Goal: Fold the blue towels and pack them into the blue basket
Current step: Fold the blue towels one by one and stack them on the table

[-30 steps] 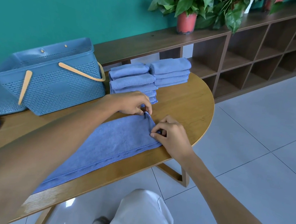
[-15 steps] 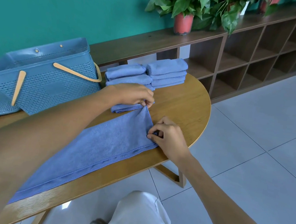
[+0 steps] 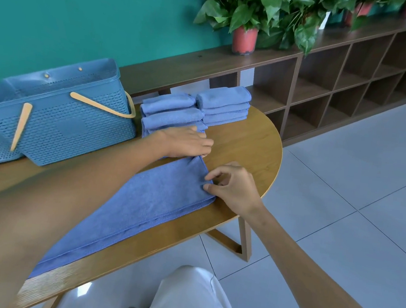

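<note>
The blue towel (image 3: 148, 198) lies flat under my fingers, its short end toward both hands. My right hand (image 3: 233, 186) pinches that end's edge between thumb and forefinger, the other fingers curled. My left hand (image 3: 186, 141) rests at the far corner of the same end, fingers held together and reaching down to the cloth; I cannot tell whether they pinch it. Just beyond my left fingers stand the folded towels (image 3: 193, 110), and past my left wrist the blue basket (image 3: 58, 125) on the wooden table (image 3: 252, 143).
</note>
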